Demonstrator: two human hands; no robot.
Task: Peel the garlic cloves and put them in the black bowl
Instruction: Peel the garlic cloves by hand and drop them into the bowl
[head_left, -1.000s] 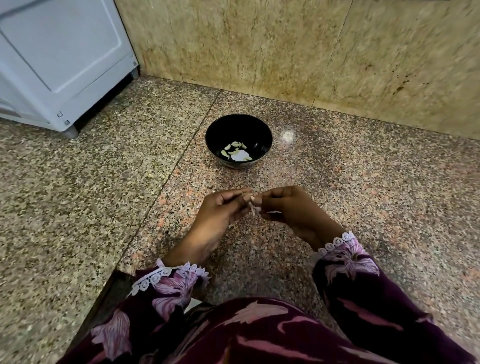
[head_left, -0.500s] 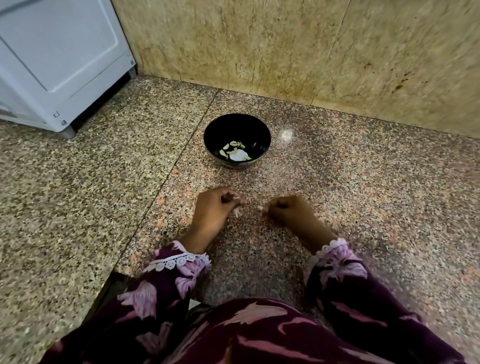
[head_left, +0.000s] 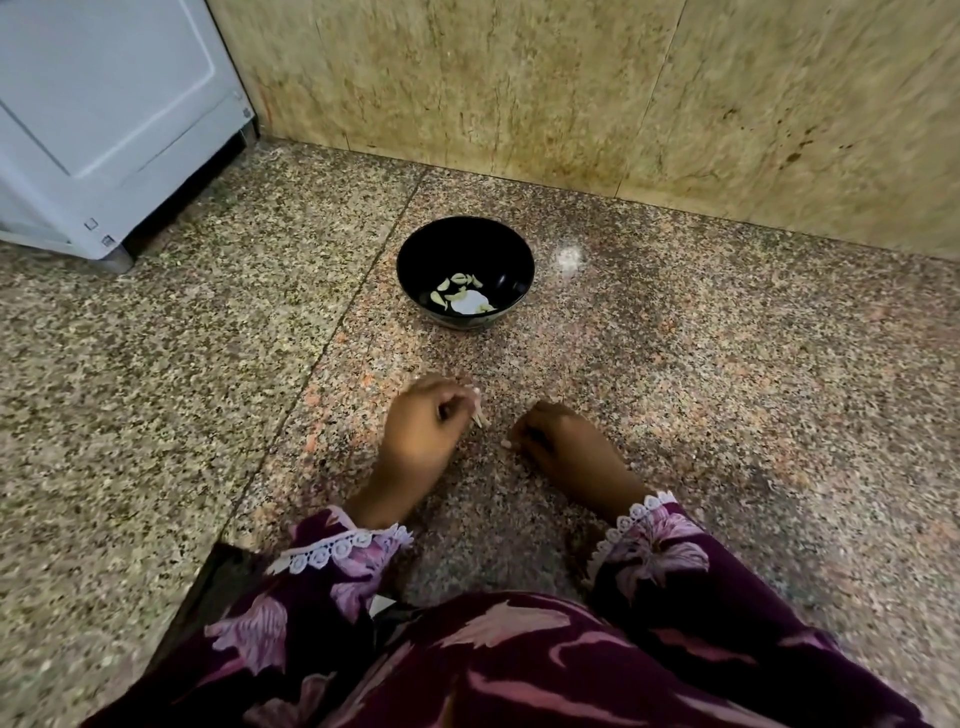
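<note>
Black bowl (head_left: 415, 260), far: peeled cloves (head_left: 457, 291). Near: left hand (head_left: 426, 431) pinching garlic skin (head_left: 478, 415); right hand (head_left: 561, 447) curled, contents unclear.

Bare granite floor (head_left: 675, 395) lies between the two hands and the black bowl (head_left: 415, 260) — nothing in that path. A stone wall (head_left: 571, 93) rises close behind the bowl; a white appliance (head_left: 104, 119) stands far left.

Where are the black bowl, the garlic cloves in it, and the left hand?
black bowl (head_left: 415, 247): head view, on its dark inner wall at the left.
garlic cloves (head_left: 460, 280): head view, on the pale pile at the bowl's bottom.
left hand (head_left: 423, 431): head view, on the back of the hand.
</note>
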